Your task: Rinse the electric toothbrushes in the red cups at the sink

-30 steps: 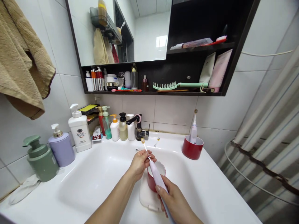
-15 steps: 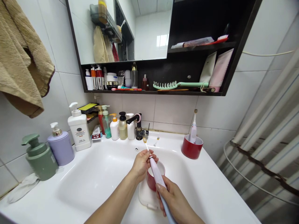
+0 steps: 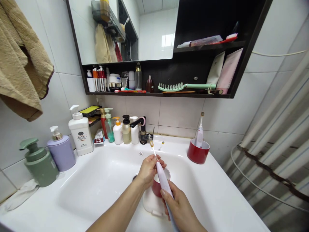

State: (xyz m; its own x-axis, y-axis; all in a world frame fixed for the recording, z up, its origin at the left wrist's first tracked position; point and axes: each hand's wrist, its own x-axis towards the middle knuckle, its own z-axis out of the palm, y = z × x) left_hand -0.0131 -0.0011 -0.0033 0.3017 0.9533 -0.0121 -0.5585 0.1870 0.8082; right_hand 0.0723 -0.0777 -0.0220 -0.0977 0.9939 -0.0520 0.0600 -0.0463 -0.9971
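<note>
Partly hidden, a red cup [image 3: 156,189] sits beneath the toothbrush [image 3: 162,176].

The toothbrush [image 3: 163,178] looks smooth plastic, the sink [image 3: 96,180] glossy.

The toothbrush [image 3: 163,178] is above the sink [image 3: 103,180], before the faucet [image 3: 143,132].

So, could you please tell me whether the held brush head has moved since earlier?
Yes: the brush head has shifted slightly right in view, against the black faucet.
</note>
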